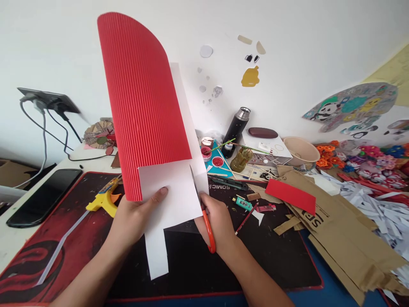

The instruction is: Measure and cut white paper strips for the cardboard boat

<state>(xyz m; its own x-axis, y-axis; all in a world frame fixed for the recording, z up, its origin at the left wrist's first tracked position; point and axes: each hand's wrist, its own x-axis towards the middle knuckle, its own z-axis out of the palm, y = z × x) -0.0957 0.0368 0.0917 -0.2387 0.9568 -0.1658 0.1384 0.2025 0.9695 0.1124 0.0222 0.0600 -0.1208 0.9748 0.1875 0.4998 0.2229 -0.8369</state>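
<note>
My left hand (pixel 136 215) grips a large sheet of red corrugated paper (pixel 143 98) near its lower edge, thumb lying on the white paper (pixel 174 194) in front. The red sheet curves over at the top, and white paper shows behind its right side. In my right hand (pixel 219 221) are scissors with orange handles (pixel 209 234), their blades pointing up across the white paper near its right edge. Part of the blades is hidden by the paper. Below, a narrow white strip (pixel 156 256) hangs over the dark mat.
A yellow glue gun (pixel 104 200) and a phone (pixel 44 197) lie on the left. To the right are a red paper piece (pixel 290 196), brown cardboard (pixel 348 238) and white paper scraps (pixel 373 213). A black thermos (pixel 236 124) stands behind, near paint pots.
</note>
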